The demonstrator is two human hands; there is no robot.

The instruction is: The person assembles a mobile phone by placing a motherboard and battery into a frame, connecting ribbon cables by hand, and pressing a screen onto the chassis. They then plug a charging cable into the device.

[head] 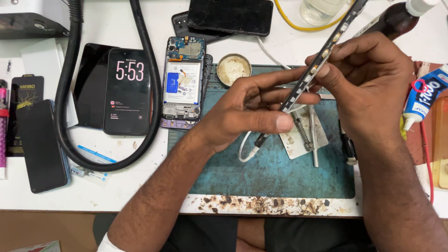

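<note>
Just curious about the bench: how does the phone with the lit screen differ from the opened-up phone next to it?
The lit phone lies face up, its dark screen glowing; the opened phone lies back up, its cover off. The lit phone looks whole and plain black; the opened phone bares a white battery with a blue label and circuit boards. Both lie flat on the white table, side by side, left of the left hand.

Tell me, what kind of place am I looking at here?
Most likely a phone repair bench: an opened phone with its insides showing, several other phones, a stained teal work mat, and both hands holding a thin dark strip.
</note>
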